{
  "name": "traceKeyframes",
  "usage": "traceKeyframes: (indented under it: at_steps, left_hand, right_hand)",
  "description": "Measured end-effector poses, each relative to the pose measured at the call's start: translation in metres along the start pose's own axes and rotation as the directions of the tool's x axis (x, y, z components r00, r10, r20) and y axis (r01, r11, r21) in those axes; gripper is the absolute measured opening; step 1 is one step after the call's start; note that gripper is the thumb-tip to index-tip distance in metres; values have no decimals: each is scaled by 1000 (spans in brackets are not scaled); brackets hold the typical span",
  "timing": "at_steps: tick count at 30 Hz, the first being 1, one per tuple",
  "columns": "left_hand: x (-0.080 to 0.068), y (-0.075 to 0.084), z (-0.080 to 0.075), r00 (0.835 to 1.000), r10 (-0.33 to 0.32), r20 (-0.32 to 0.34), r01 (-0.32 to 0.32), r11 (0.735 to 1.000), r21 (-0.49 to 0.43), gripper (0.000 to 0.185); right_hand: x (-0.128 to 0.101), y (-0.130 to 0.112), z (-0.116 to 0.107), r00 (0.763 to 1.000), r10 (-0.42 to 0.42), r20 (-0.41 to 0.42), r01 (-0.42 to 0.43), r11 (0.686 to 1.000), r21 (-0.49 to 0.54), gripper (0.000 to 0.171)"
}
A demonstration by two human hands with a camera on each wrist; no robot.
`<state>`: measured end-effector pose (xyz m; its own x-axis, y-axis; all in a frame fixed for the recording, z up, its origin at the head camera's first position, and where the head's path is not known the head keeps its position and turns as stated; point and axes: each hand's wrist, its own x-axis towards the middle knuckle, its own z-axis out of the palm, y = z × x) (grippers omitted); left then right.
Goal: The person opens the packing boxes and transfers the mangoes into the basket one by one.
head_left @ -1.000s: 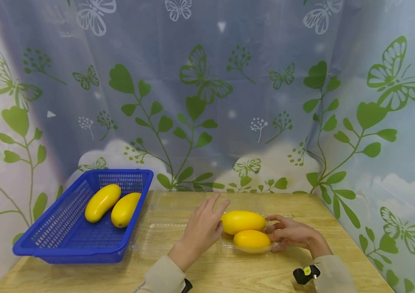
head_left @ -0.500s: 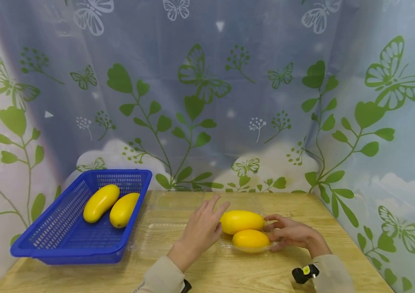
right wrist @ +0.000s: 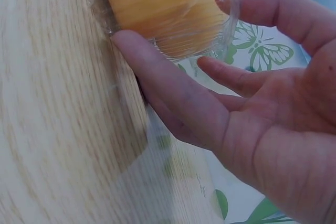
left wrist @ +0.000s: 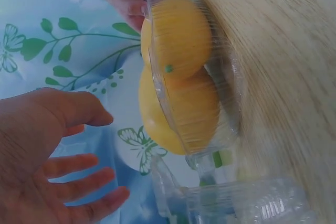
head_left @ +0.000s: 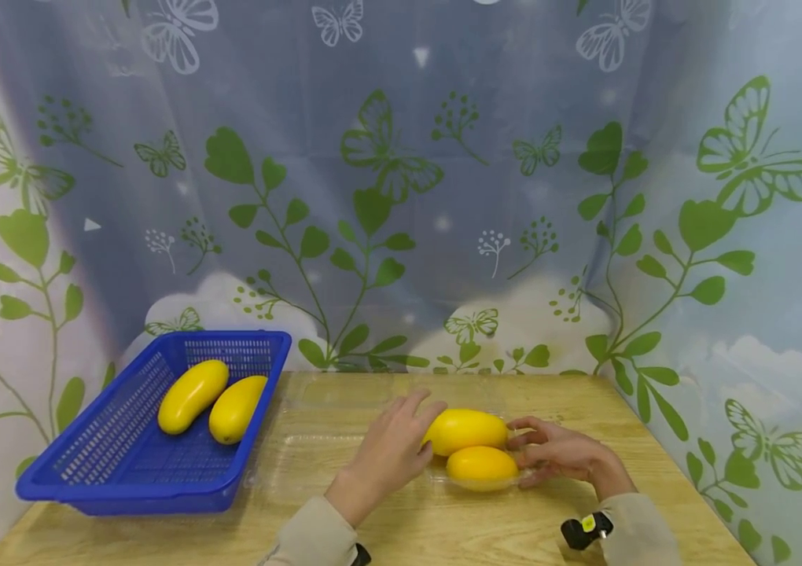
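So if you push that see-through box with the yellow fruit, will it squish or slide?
Probably both. The clear plastic box looks thin and ribbed, so it likely flexes. On the smooth wooden table it may slide. The two rounded yellow fruits inside might shift.

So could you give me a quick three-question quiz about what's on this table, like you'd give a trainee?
1. How many yellow fruits lie in the blue basket?
2. True or false: the right hand touches the clear tray holding two yellow fruits.
3. The left hand is: A) inside the basket, B) beside the far fruit in the tray, C) off the table.

Key: 1. Two. 2. True. 3. B.
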<state>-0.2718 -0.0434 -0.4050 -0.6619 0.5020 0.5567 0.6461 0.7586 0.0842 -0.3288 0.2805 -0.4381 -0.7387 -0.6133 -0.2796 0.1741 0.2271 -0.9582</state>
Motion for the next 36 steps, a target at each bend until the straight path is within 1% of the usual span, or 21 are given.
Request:
traceKeyframes:
  at_steps: [3,9,12,16,21,23,26,30,32,33,36]
  left_hand:
    - [4,0,-1,999,6,34,-5,1000,-5,53]
    - [17,-3,-8,999,-3,51,4,1000,-30,47]
    - [24,-3,-11,995,-18,96,24,998,-59,49]
    - [32,-2,-14,983,-40,181,55,995,-81,52]
    - [40,-1,-16,956,-54,290,91,989,-116,52]
    - [43,-2,-17,940,-61,336,111,985,-132,52]
    - [49,-3,-17,908,-73,412,143,980,-141,50]
    - [57,-5,-15,850,-96,518,191,972,-134,50]
    - [61,-6,-13,820,-103,563,204,972,-119,50]
    - [63,-6,-13,805,-108,583,211,971,-111,50]
    - [68,-7,-13,767,-114,631,217,972,-87,50]
  right_hand:
    - [0,-1,1,1000,3,-4,-3,1000,-1,77]
    - [0,-1,0,1000,4,-9,-4,1000,-7,75]
    - [0,0,0,1000,2,-11,-3,1000,-5,75]
    - [0,0,-1,1000,-4,-3,4,1000,9,73]
    - [-1,0,-1,1000,-8,-3,8,1000,14,72]
    - [-1,1,-2,1000,-5,-10,5,1000,10,72]
    - [-1,1,-2,1000,-2,-14,2,1000,8,72]
    - [-1,1,-2,1000,3,-20,-3,1000,11,72]
    - [-1,1,-2,1000,5,-23,-5,1000,12,72]
    - [-1,1,-2,1000,5,-24,-5,1000,12,72]
    - [-1,2,-1,1000,4,-22,-4,1000,17,71]
